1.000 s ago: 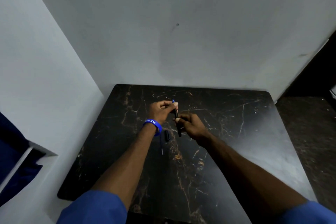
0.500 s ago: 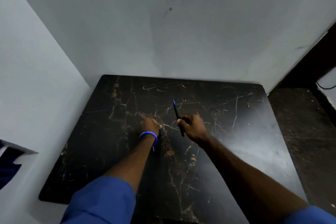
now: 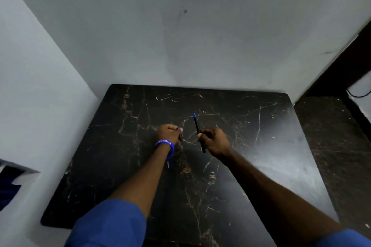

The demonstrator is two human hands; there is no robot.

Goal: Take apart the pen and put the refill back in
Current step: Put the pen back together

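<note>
My right hand grips a black pen barrel around its middle, with the blue tip pointing up and away over the dark marble table. My left hand, which wears a blue wristband, is low on the table to the left of the pen. Its fingers are closed on a small dark pen part, mostly hidden by the fingertips. A thin pale rod lies on the table under that wrist, partly hidden by it. A small gap separates the two hands.
The table stands in a corner between two pale walls. A dark speckled floor runs along the table's right edge. At the far left is a white ledge with blue cloth.
My left hand let go of the pen's top, dropped to the table and closed on the small dark part. My right hand kept the pen. The view tilted.
</note>
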